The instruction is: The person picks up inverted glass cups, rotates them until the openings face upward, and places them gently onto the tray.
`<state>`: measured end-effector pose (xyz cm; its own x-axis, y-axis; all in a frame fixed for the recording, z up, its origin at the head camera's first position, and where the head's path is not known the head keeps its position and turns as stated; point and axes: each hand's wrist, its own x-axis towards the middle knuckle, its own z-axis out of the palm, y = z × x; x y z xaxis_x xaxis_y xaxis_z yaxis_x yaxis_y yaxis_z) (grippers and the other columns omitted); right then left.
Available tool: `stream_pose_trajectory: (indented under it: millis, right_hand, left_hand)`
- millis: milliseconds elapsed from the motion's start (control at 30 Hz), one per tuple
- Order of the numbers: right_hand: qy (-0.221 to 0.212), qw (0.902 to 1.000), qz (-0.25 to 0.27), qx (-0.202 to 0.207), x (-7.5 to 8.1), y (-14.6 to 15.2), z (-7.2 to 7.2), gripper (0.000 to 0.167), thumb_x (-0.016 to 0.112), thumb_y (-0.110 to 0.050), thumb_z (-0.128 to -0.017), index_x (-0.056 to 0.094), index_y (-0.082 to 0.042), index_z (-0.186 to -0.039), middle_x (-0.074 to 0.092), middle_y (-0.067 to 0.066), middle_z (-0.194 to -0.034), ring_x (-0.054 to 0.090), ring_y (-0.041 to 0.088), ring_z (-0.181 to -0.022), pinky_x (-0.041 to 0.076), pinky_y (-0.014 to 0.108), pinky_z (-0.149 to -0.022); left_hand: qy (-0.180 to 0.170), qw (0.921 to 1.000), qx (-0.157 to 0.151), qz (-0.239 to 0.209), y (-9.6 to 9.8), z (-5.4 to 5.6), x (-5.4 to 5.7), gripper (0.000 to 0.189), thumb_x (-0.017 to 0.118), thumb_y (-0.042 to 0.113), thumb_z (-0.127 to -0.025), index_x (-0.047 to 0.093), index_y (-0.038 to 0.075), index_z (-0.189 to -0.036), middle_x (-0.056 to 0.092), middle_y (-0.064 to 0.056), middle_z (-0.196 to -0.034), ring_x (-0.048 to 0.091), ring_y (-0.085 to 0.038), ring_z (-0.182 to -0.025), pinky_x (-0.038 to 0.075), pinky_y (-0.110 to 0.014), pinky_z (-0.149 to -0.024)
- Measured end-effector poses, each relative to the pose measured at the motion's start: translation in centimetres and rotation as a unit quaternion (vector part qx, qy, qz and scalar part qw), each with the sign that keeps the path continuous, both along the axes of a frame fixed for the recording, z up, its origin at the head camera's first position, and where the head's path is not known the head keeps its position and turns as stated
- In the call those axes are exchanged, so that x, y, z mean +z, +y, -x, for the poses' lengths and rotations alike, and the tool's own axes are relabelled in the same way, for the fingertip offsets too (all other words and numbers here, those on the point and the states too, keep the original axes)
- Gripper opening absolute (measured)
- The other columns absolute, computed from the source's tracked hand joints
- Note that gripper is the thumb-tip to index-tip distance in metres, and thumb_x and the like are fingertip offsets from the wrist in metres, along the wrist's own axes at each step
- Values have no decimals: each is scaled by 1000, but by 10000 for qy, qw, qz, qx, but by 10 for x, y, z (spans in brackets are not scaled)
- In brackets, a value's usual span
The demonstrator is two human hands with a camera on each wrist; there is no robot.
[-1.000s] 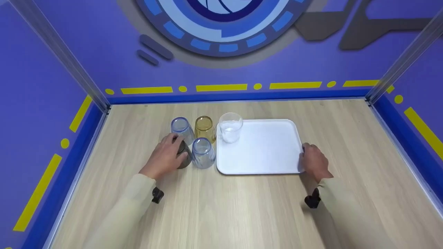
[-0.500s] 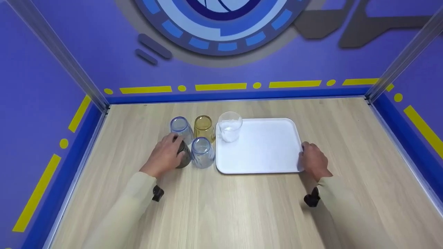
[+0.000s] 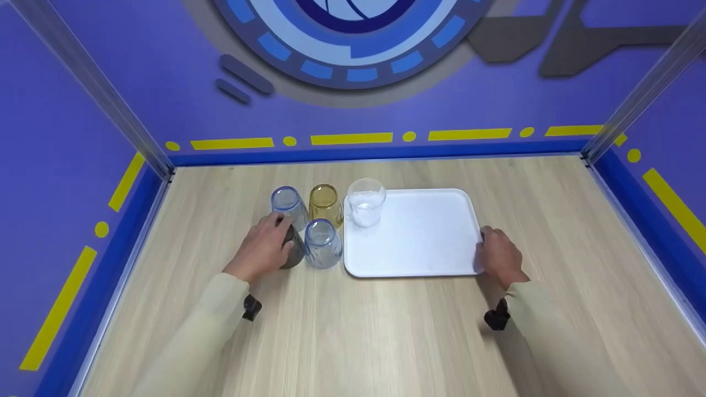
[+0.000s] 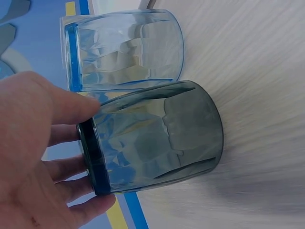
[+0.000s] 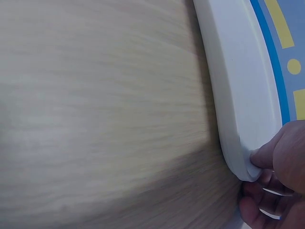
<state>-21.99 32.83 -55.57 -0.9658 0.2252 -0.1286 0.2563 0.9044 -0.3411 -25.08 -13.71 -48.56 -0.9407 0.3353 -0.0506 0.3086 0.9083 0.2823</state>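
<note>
My left hand point(image 3: 258, 249) holds a dark grey glass point(image 4: 157, 138) by its upper end, thumb on one side and fingers on the other; the glass stands upside down on the table. Right beside it is a clear glass with a blue-tinted base point(image 4: 128, 55), also base up. Behind these two stand another blue-tinted glass point(image 3: 289, 207) and an amber glass point(image 3: 326, 205). At the right end of the white tray point(image 3: 419, 237), my right hand point(image 3: 501, 256) grips the rim, thumb on the inside as the right wrist view shows. A clear glass cup point(image 3: 367, 204) stands at the tray's back left corner.
The wood-grain table point(image 3: 353, 336) carries everything. Behind it rises a purple-blue printed wall panel point(image 3: 265, 121), with side panels at left and right. The near blue-tinted glass stands close against the tray's left edge.
</note>
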Motion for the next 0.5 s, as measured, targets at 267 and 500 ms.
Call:
stream_pose_trajectory:
  millis: [267, 500]
  right_hand:
    - [-51, 10000, -27, -66, -1, -1, 1, 39, 48, -9, -97, 46, 7, -133, 55, 29, -116, 58, 42, -108, 49, 55, -87]
    - [28, 10000, -44, -69, 0, -2, 1, 39, 49, -9, -96, 47, 6, -132, 56, 28, -115, 58, 43, -108, 50, 56, -85]
  left_hand:
    - [-101, 9999, 40, 82, 0, 0, 4, 52, 58, 23, -96, 44, 6, -143, 39, -20, -148, 39, -36, -137, 33, -53, -113]
    - [-48, 9999, -22, 99, 0, -2, 9, 51, 58, 22, -96, 45, 5, -143, 39, -21, -148, 40, -37, -136, 34, -54, -112]
